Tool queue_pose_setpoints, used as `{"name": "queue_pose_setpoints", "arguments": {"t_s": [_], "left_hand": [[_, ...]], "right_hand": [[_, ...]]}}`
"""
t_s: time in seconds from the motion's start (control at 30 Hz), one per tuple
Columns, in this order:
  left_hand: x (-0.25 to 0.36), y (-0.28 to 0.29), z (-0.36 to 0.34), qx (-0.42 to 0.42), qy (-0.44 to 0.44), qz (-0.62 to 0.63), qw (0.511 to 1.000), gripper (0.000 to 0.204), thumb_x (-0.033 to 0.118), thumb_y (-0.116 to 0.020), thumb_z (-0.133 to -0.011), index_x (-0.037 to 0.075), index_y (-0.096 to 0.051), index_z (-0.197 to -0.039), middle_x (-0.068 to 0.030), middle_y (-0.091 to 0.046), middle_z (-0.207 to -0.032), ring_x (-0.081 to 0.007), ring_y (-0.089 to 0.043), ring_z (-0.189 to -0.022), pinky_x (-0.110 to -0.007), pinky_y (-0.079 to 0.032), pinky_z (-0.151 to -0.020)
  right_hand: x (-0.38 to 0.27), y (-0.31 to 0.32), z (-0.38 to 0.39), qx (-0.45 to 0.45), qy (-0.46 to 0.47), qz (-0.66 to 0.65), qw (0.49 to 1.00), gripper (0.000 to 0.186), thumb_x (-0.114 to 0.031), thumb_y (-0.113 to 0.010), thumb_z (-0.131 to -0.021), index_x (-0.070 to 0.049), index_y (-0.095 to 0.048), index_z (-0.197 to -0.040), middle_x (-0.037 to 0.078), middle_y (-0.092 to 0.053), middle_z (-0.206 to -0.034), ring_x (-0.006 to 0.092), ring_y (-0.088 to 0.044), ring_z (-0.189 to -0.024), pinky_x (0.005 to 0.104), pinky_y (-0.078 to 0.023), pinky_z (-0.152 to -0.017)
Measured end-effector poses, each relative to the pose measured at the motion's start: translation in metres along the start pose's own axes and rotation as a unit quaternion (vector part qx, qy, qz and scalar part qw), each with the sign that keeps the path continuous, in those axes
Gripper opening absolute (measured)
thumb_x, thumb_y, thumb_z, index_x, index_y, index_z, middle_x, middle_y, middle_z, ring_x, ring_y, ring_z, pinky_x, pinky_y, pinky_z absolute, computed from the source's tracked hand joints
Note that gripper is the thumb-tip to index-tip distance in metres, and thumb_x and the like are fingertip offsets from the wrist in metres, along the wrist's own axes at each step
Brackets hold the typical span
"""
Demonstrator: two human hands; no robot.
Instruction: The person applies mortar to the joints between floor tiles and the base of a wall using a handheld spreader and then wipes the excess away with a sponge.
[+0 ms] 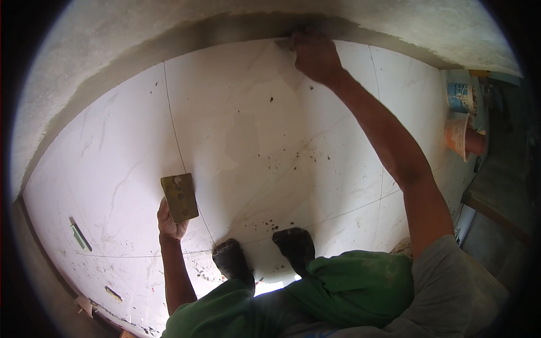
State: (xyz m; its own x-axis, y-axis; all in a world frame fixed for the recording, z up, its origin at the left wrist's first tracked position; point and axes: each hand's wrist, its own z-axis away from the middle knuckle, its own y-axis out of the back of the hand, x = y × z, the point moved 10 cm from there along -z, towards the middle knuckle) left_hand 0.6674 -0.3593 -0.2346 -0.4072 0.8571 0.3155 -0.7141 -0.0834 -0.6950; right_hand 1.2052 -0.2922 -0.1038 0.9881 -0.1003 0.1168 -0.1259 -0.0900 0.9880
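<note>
My left hand (171,225) is closed on the near end of a flat, yellowish-brown rectangular plate (182,205), held above the floor. A small greyish lump and a few round marks show on its upper face. Far ahead, my right hand (318,58) is closed at the foot of the wall. From its left side sticks out the thin blade of a small flat-bladed tool (285,43); the handle is hidden in my fingers. The blade is by the edge where the white marbled tile floor (220,112) meets a dark, damp-looking band (214,29) on the wall.
Dark crumbs (271,99) are scattered over the tiles. At the right stand a blue bucket (459,97) and an orange bucket (455,137), both smeared. A green strip (80,235) and a small yellowish piece (113,293) lie at the left. My dark shoes (294,248) are on the tiles.
</note>
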Motion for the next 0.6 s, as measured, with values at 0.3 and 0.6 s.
{"name": "queue_pose_setpoints", "arguments": {"t_s": [0.3, 0.6], "left_hand": [[-0.001, -0.010, -0.005, -0.044, 0.006, -0.008, 0.999, 0.037, 0.028, -0.055, -0.111, 0.000, -0.060, -0.135, -0.0151, -0.071, -0.130, -0.0264, -0.073, -0.115, -0.039, -0.064, -0.095], [0.004, 0.000, -0.006, -0.085, -0.003, 0.009, 0.996, 0.046, 0.029, -0.055, -0.110, -0.001, -0.054, -0.144, -0.0188, -0.065, -0.138, -0.0324, -0.068, -0.124, -0.045, -0.061, -0.104]], "right_hand": [[-0.019, 0.006, -0.008, 0.032, -0.003, -0.013, 0.999, 0.015, -0.005, -0.068, -0.077, -0.005, -0.075, -0.090, 0.007, -0.070, -0.110, 0.0305, -0.067, -0.108, 0.0445, -0.058, -0.089], [-0.064, 0.005, -0.026, 0.025, -0.007, -0.032, 0.999, 0.012, -0.007, -0.067, -0.079, -0.005, -0.076, -0.087, 0.008, -0.069, -0.110, 0.0307, -0.064, -0.112, 0.0467, -0.057, -0.091]]}}
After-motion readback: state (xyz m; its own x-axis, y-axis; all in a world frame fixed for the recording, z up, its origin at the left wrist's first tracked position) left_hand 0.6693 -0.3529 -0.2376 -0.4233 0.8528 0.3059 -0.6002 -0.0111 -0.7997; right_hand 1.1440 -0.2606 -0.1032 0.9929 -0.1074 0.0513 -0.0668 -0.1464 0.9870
